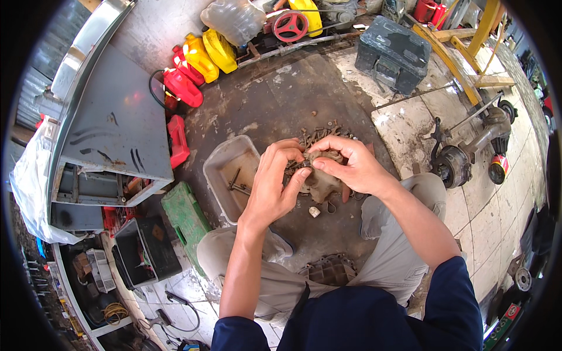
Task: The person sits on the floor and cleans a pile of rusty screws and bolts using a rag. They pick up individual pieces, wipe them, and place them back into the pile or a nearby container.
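Here, both hands meet in front of the seated person, above the dark, stained floor (275, 111). The left hand (276, 182) is nearly closed, thumb and fingertips pinching a small dark part (305, 164). The right hand (358, 168) is curled, with its thumb and forefinger drawn together on a bunched greyish-tan rag (322, 187), which hangs just below the fingertips. The small dark part sits between the two hands, at the rag's upper left edge; whether the right fingertips touch it too, I cannot tell.

Just beyond the hands, a heap of bolts (316, 136) spreads over the floor, partly hidden by the fingers. Just under the rag lies a small whitish lump (314, 212). Near the left hand, on its outer side, stands a grey plastic tub (212, 171) with a few long bolts (236, 182) in it; farther left and nearer the person is a green case (186, 221). Well off to the right of the hands rests a metal axle assembly (459, 162), and well beyond them, to the right, stands a black toolbox (392, 54).
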A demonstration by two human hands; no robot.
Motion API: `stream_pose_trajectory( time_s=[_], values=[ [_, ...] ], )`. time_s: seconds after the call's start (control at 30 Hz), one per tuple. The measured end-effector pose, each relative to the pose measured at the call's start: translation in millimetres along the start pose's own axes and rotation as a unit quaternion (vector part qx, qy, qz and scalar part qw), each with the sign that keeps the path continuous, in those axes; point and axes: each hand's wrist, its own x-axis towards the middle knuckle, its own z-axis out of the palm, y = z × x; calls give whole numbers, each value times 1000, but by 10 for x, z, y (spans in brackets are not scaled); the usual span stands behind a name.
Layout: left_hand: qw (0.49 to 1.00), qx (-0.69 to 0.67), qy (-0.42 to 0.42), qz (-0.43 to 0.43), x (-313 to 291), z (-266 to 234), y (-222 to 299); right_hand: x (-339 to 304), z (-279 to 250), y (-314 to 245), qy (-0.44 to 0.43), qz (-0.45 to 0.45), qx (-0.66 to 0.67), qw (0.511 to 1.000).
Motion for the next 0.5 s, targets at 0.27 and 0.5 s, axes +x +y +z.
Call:
stream_pose_trajectory(
  time_s=[0.27,0.5],
  values=[
    [999,-40,-9,-7,-2,-24,37,14,7,53,-12,-20,23,999],
    [1000,-17,-1,9,53,-90,75,68,-5,98,10,-51,48,997]
  ],
)
